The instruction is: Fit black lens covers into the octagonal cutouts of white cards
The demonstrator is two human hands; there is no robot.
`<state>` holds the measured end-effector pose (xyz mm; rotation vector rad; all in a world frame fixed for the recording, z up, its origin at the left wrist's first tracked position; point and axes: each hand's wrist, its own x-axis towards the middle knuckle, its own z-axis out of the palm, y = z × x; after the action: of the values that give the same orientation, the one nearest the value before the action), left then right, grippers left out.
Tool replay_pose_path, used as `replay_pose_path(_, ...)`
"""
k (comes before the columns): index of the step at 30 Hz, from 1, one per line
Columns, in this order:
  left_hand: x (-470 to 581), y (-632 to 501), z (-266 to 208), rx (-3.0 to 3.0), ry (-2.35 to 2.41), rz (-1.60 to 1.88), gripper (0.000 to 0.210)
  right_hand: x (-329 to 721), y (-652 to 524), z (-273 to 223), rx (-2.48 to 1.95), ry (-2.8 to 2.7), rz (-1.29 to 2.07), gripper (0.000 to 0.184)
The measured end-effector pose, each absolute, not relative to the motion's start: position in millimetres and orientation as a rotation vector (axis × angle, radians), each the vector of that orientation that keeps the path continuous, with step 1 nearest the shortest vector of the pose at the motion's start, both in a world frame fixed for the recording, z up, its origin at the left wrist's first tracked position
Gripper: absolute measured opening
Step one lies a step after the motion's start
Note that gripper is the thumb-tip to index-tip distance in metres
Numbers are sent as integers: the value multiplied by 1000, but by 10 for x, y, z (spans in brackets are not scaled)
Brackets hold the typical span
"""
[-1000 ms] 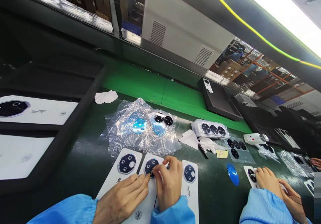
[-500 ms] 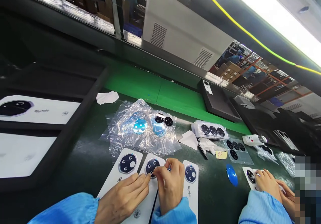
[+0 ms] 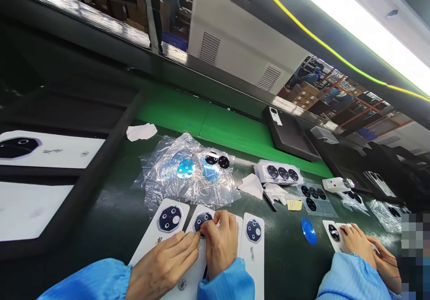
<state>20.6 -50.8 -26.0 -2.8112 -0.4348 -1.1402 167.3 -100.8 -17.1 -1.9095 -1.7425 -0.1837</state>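
Note:
White phone back panels, each with a dark octagonal camera cover near its top, lie side by side before me. My left hand [image 3: 164, 259] rests across the left panel [image 3: 148, 242], fingers pressed together, their tips at the lower edge of the camera cover [image 3: 200, 220] on the second panel. My right hand [image 3: 221, 244] is closed in a pinch over that same cover, its tips meeting the left fingertips. What the fingers hold, if anything, is hidden. Right of my right hand lies another panel [image 3: 252, 257]; one more is mostly covered by that hand.
Clear plastic bags [image 3: 188, 174] with blue and black discs lie ahead. Stacked disc cards [image 3: 278, 173], a white cloth [image 3: 251, 186], a yellow note [image 3: 294, 205] and a blue oval film [image 3: 308, 231] are to the right. A black tray [image 3: 97, 174] stands left. A co-worker's hands [image 3: 359, 246] work at right.
My right hand has shifted slightly left and over the second panel's camera cover, hiding more of it. My left hand stays nearly in place.

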Motion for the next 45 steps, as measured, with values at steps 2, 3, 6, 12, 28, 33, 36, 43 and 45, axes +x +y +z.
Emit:
replay_pose_path(2, 194, -515, -266, -2816, -445, -1121, 45, 1723, -997, -214, -1897, -1784, -125, 20)
replay_pose_path(3, 186, -520, -269, -2819, -448, -1111, 45, 1764, -989, -216, -1881, -1794, -52, 19)
replay_pose_path(6, 165, -530, -274, -2816, -445, -1103, 46, 1911, -990, -123, -1823, -1713, 322, 17)
replay_pose_path(12, 168, -468, -263, -2903, -466, -1148, 47, 2081, -1202, 143, -1691, -1310, 833, 17)
replay_pose_path(28, 172, -436, -199, -2819, -622, -1166, 49, 1849, -1351, 181, -1676, -870, 1042, 52)
replay_pose_path(33, 172, -430, -245, -2835, -618, -1153, 47, 1873, -1294, 198, -1681, -816, 1090, 51)
replay_pose_path(36, 176, -429, -246, -2830, -602, -1119, 47, 1909, -1260, 202, -1730, -817, 1144, 50)
replay_pose_path(43, 183, -438, -312, -2815, -550, -1063, 45, 1919, -1170, 46, -1682, -909, 992, 42)
replay_pose_path(45, 180, -436, -343, -2821, -541, -1049, 43, 1903, -1121, -17, -1653, -900, 980, 40)
